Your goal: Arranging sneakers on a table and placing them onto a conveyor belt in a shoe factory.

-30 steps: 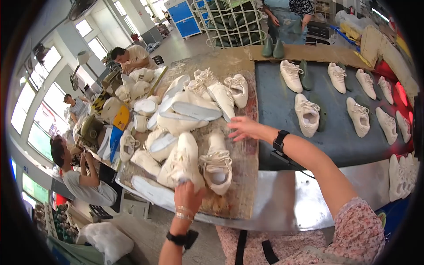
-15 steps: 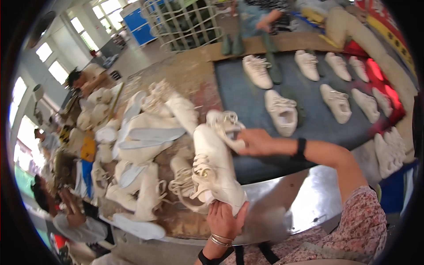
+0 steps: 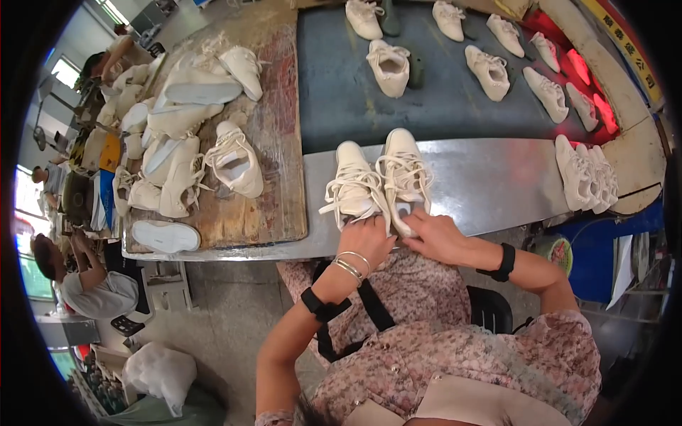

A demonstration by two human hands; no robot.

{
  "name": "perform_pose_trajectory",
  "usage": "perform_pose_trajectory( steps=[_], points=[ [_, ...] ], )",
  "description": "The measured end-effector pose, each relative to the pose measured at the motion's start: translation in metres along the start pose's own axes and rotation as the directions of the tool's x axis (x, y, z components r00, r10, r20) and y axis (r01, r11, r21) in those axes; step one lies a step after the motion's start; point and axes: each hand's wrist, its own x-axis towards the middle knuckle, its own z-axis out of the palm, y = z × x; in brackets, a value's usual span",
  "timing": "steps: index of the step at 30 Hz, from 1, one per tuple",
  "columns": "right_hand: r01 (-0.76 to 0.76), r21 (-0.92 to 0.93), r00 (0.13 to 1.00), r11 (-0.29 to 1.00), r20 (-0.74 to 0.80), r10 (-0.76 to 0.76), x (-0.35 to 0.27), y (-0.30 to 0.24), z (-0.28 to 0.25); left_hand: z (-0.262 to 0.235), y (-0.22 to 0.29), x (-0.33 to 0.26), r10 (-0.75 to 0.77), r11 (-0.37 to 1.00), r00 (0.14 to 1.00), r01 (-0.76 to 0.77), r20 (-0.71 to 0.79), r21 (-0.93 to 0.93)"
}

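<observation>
Two cream lace-up sneakers lie side by side on the metal strip in front of me, toes pointing away. My left hand (image 3: 368,241) is closed at the heel of the left sneaker (image 3: 355,181), whose laces hang loose to the side. At the heel of the right sneaker (image 3: 405,167), my right hand (image 3: 435,238) grips the collar with its thumb near the opening. The heels are partly hidden by my fingers. Another cream sneaker (image 3: 238,163) stands on the wooden board, left of the pair.
A pile of cream shoes and pale soles (image 3: 199,92) covers much of the wooden board (image 3: 280,142). Beyond the metal strip (image 3: 490,177), a dark conveyor belt (image 3: 455,106) carries several sneakers toward a red-lit opening (image 3: 604,106). More sneakers (image 3: 586,174) stand at the right. People work at the left.
Both sneakers have come down from over the board's edge onto the metal strip, now side by side. Both hands have shifted to their heels. The view has tilted downward.
</observation>
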Motion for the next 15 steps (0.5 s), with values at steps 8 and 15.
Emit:
perform_pose_trajectory(
  steps=[8, 15],
  points=[
    [-0.106, 0.124, 0.991, 0.987, -0.073, 0.115, -0.012, 0.014, -0.058, -0.038, 0.022, -0.028, -0.147, 0.981, 0.954, 0.106, -0.263, -0.163],
    [-0.052, 0.287, 0.866, 0.957, -0.463, 0.186, 0.025, 0.054, -0.04, -0.035, -0.054, -0.027, -0.285, 0.957, 0.799, 0.201, -0.53, -0.21]
  ],
)
